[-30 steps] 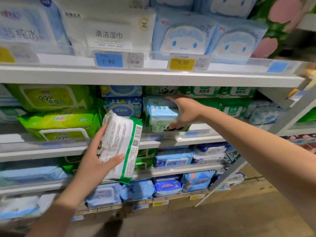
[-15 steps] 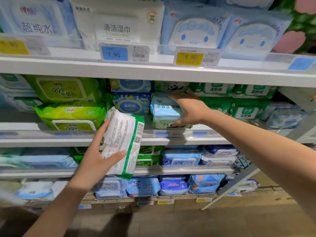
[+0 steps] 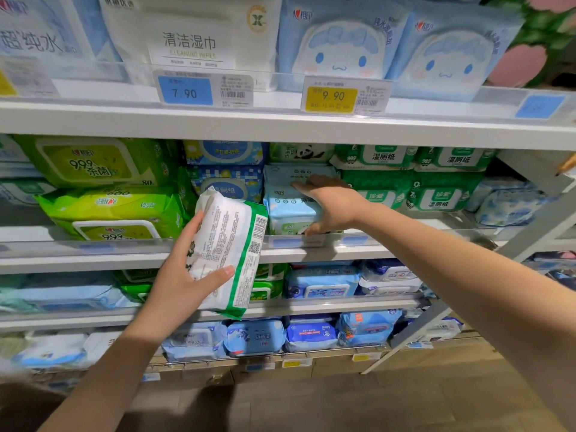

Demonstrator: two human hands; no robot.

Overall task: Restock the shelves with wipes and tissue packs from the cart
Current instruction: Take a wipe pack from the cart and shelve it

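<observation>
Left hand (image 3: 177, 285) clamps white-green wipes pack (image 3: 230, 241) in front of the shelves, thumb across its face, fingers behind. Right hand (image 3: 332, 204) grips light-blue pack (image 3: 288, 208) on middle shelf (image 3: 389, 249) — fingers on top, thumb underneath.

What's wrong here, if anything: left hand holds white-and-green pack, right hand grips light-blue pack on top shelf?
Shelf is wrong. Head view: right hand grips light-blue pack on the second shelf, below the 7.90 price tag; left hand holds white-and-green pack.
</observation>
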